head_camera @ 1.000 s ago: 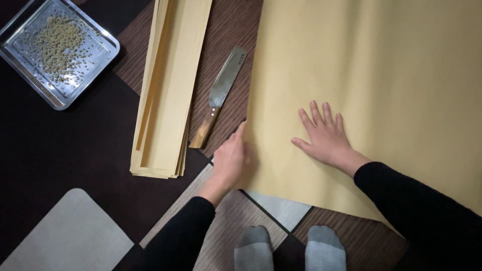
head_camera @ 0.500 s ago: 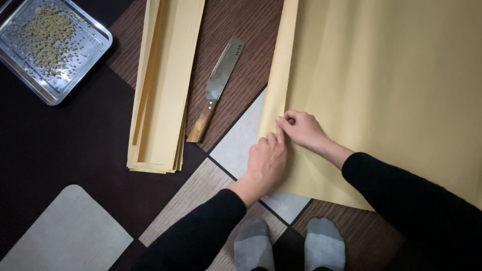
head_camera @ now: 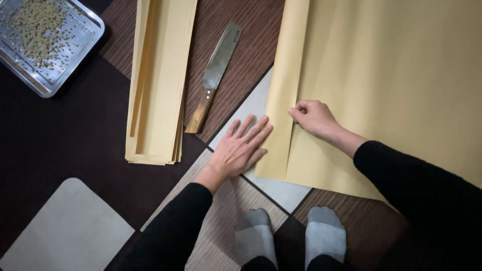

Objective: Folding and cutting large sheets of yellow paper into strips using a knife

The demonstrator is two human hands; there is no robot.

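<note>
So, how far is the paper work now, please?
Done: a stack of narrow strips lies beside the knife. In hand: the left hand presses flat on a folded edge of the big sheet; the right hand pinches the crease. Left: most of that sheet is uncut.

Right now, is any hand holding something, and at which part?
The right hand pinches the folded-over left edge of the large yellow paper sheet. The left hand only lies flat, fingertips on that fold.

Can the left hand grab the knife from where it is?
Probably yes. The left hand lies flat on the floor, fingertips on the folded paper's edge, holding nothing. The knife lies just beside it, wooden handle nearest, with nothing in between.
</note>
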